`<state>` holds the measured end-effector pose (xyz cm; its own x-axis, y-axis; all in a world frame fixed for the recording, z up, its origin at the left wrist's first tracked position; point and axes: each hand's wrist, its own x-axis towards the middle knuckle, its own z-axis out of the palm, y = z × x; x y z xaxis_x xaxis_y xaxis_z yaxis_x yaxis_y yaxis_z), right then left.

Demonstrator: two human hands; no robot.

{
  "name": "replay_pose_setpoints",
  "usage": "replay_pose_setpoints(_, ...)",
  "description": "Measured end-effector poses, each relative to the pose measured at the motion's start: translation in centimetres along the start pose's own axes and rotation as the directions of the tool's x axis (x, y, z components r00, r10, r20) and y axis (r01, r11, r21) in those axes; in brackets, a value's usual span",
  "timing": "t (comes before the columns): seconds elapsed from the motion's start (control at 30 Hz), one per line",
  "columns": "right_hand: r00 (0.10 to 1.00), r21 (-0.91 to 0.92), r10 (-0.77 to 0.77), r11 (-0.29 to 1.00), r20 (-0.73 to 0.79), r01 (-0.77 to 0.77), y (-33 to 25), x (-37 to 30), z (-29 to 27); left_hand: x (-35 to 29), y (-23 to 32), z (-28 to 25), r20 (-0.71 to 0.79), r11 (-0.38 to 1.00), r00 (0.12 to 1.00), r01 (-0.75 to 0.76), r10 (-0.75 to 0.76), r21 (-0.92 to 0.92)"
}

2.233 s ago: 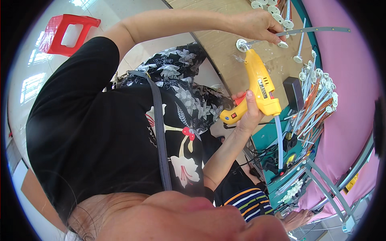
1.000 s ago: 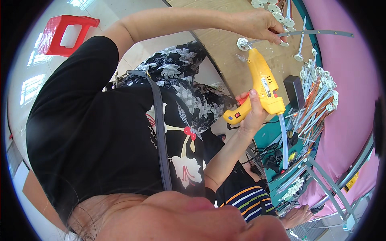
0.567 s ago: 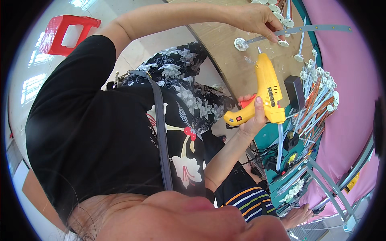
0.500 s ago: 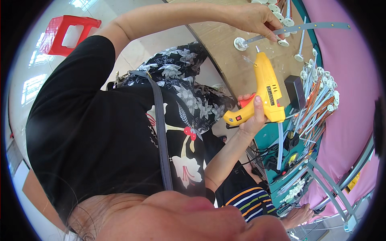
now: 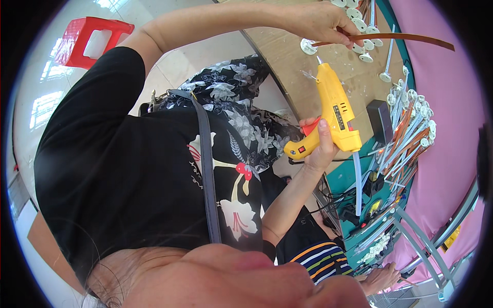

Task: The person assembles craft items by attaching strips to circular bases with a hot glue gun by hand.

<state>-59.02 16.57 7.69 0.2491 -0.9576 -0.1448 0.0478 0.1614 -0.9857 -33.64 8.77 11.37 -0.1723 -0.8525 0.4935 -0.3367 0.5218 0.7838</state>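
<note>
Showing brown, earlier grey — strip (image 5: 405,37) pinched in left fingers (image 5: 341,37), right fingers (image 5: 323,134) gripping glue-gun (image 5: 333,97).

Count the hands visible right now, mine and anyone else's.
3: the left hand on the brown strip, the right hand around the yellow glue gun, and a co-worker's hand at lower right. The co-worker's other hand may be hidden.

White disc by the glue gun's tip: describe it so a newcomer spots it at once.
Find the brown tabletop, then the yellow glue gun in the right hand. Just up and left of its nozzle is the white disc, at the end of the brown strip in the left hand. It is the leftmost; the other white discs are farther right.
</note>
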Motion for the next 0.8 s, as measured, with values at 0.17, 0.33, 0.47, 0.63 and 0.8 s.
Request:
replay_pose_setpoints(0.17, 1.000, -0.027, 0.005, 1.000, -0.015, -0.005, -0.4, 0.5, 1.0, 0.1, -1.1, 0.3, -0.045, 1.000, 0.999, -0.019, 0.019, 0.003)
replay_pose_setpoints(0.33, 0.999, -0.059, 0.028, 0.998, -0.040, -0.030, -0.6, 0.9, 1.5, 0.3, -1.2, 0.3, -0.028, 1.000, 0.999, 0.029, -0.029, -0.003)
replay_pose_setpoints(0.47, 0.998, -0.058, 0.036, 0.998, -0.048, -0.039, -0.9, 1.2, 1.9, 0.8, -2.4, 1.3, 0.015, 0.990, 0.994, 0.102, -0.104, 0.100)
replay_pose_setpoints(0.63, 0.998, -0.083, 0.055, 0.995, -0.028, -0.058, -1.2, 1.7, 2.0, 0.7, -2.5, 1.1, 0.010, 0.996, 0.999, 0.048, -0.049, 0.078)
replay_pose_setpoints(0.8, 0.997, -0.077, 0.071, 0.994, -0.023, -0.072, -1.5, 1.9, 1.9, 0.9, -2.8, 1.6, 0.003, 0.998, 1.000, 0.013, -0.013, 0.061)
